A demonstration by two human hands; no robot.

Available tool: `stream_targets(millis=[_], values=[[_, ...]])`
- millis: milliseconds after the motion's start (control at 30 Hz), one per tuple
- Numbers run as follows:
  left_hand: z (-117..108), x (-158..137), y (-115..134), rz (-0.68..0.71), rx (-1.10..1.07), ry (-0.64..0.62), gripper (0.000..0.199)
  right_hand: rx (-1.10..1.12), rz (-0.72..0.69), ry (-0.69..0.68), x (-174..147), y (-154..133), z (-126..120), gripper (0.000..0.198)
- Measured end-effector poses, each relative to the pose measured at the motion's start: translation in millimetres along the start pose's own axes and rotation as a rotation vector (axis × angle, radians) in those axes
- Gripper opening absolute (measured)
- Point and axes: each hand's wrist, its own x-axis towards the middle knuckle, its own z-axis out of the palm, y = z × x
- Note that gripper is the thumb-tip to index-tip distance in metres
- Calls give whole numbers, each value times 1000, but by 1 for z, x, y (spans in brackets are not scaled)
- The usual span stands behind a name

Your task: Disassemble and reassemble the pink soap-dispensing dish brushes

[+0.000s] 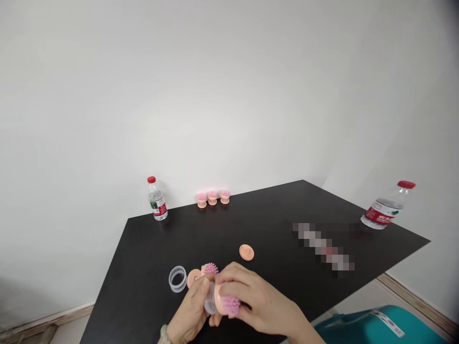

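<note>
Both hands are close together over the near part of the table. My left hand point(191, 306) is closed around a clear plastic collar point(210, 302). On the collar's right end sits a peach brush head with pink bristles point(229, 304), gripped by the fingers of my right hand point(256, 298); the bristles point right and down. Just behind my hands lie another pink-bristled brush head point(210, 269) and a round peach piece point(194, 278), partly hidden. Left of them rests a clear plastic ring point(178, 279). A peach disc with a small central knob point(246, 252) lies beyond my right hand.
Three small pink-and-peach brushes point(213, 198) stand in a row by the wall. A water bottle point(158, 200) stands at the back left, another bottle point(385, 208) at the right edge. A blurred strip point(322, 246) crosses the black table point(272, 220). A teal object point(376, 329) is below right.
</note>
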Motion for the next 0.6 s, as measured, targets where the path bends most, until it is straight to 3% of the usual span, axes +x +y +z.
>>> stream_targets(millis=[133,200,267,333,467,600], values=[[-3,-5,8,196,439,200,40,-154,495,148,0,5,18,24],[-3,-7,11,242,587,230,33,-112,655,191,-3,11,26,26],[-3,-6,13,254,589,234,32,-10,675,236,-7,16,30,52],[-3,-4,12,267,528,235,33,90,603,267,-12,19,29,78],[-3,-1,11,276,460,223,36,224,493,250,-19,24,25,65],[-2,1,8,305,471,211,42,307,608,340,-20,29,26,66]])
